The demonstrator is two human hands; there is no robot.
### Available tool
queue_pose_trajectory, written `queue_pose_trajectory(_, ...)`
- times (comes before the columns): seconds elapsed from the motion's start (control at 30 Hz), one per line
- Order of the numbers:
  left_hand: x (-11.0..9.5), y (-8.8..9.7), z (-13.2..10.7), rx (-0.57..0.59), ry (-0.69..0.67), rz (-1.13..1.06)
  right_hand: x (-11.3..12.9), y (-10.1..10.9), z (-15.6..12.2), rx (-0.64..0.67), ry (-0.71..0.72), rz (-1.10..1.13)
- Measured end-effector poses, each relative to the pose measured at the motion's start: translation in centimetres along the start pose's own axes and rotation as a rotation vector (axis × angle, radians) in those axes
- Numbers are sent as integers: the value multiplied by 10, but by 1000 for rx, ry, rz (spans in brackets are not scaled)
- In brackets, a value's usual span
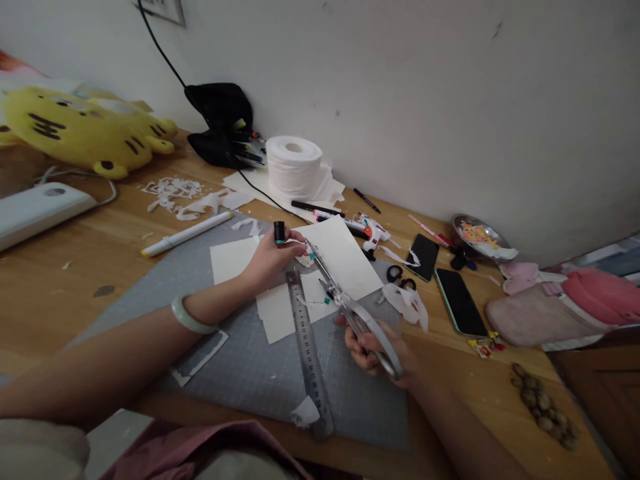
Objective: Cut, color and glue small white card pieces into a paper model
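My left hand [270,259] pinches a small white paper piece [304,260] with a teal mark at its edge. My right hand [373,347] is closed around the handles of silver spring-handled shears [363,320]. Their blades point up and left and meet the paper piece at my left fingertips. A black cap with a teal band [279,233] shows just behind my left hand; whether the hand touches it I cannot tell. Under both hands lie white paper sheets [350,257] and a clear ruler [309,360] on a grey cutting mat [240,360].
Black-handled scissors [395,274], paper scraps [407,303], two phones [459,301] and a hot glue gun [375,235] lie to the right. Behind stand a tissue roll [294,167], a black pen case [220,127] and a metal bowl [465,225]. A white marker [187,235] and yellow plush toy [85,130] lie left.
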State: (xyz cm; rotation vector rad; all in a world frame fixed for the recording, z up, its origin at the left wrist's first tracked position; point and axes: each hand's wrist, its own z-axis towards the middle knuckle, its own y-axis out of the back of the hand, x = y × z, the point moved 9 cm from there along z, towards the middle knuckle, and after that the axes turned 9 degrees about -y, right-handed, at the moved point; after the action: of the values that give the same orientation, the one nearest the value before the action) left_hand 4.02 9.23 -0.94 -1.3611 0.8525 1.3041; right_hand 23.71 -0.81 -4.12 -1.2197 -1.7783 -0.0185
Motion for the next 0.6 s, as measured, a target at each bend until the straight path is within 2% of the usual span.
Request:
queue_pose_trajectory(0.37, -4, -3, 1, 22, -42, -77, -1, 1, 1, -12, -16, 3)
queue_pose_trajectory(0.6, 9, -8, -9, 57, 17, -123, -2, 0, 2, 16, 45, -14)
